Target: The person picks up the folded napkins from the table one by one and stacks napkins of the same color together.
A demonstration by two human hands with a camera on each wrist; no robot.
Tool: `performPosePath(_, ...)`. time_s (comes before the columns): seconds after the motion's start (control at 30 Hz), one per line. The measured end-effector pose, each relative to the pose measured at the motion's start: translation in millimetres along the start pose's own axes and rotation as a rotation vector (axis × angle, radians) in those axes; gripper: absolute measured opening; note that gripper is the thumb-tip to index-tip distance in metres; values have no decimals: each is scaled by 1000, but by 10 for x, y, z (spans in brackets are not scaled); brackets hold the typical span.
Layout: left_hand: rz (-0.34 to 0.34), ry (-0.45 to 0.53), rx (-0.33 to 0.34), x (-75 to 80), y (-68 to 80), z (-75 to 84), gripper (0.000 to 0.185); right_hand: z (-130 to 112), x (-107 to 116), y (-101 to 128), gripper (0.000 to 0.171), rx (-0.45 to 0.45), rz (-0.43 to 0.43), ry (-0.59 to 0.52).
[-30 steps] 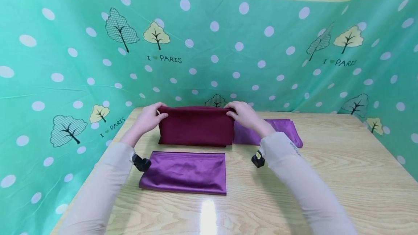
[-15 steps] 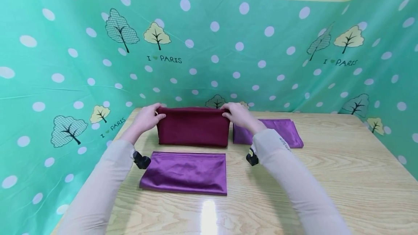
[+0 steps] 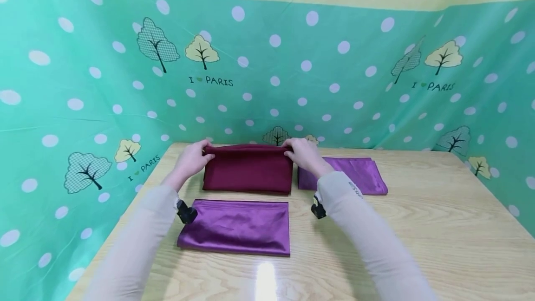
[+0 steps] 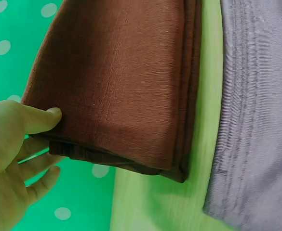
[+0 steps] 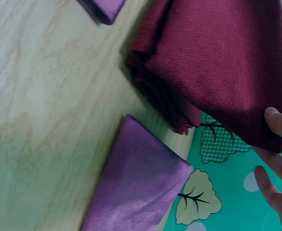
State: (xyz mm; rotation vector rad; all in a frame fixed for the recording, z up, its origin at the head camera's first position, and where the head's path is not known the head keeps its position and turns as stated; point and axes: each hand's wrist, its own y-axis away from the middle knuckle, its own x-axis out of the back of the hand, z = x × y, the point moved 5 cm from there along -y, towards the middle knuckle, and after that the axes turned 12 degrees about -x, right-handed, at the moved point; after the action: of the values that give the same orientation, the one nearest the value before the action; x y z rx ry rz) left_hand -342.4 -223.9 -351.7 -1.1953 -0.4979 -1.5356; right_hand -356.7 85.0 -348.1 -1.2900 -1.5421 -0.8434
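Observation:
A folded maroon cloth (image 3: 248,171) stands near the back of the table, its far edge raised between two hands. My left hand (image 3: 193,160) pinches the upper left corner, thumb on the near face and fingers behind, as the left wrist view shows on the cloth (image 4: 112,86). The upper right corner is pinched by my right hand (image 3: 305,154); in the right wrist view its thumb (image 5: 278,122) presses the maroon fabric (image 5: 227,62). Several folded layers show along the cloth's lower edge and sides. Behind the cloth, the fingertips are partly hidden.
In front of the maroon cloth lies a folded purple satin cloth (image 3: 238,226). Another folded purple cloth (image 3: 359,175) lies to its right, partly behind my right forearm. The wooden table (image 3: 439,217) meets a green dotted curtain (image 3: 267,59) at the back and left.
The maroon cloth's right side has shifted slightly left with my right hand, opening a small gap to the right purple cloth. The head view has tilted up a little.

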Motion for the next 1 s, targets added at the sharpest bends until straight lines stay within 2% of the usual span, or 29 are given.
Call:
performPosePath(0.13,3,-1,16,-49,10,-14,27,20,-46,0,27,0,38,20)
performPosePath(0.53,-41,-2,-10,-209,10,-36,24,122,-220,-5,28,-14,45,54)
performPosePath(0.83,-37,8,-29,-288,13,-57,26,162,-344,-5,27,-22,72,19)
performPosePath(1.0,-40,19,-33,-325,45,-45,30,192,-396,1,28,-52,57,-40)
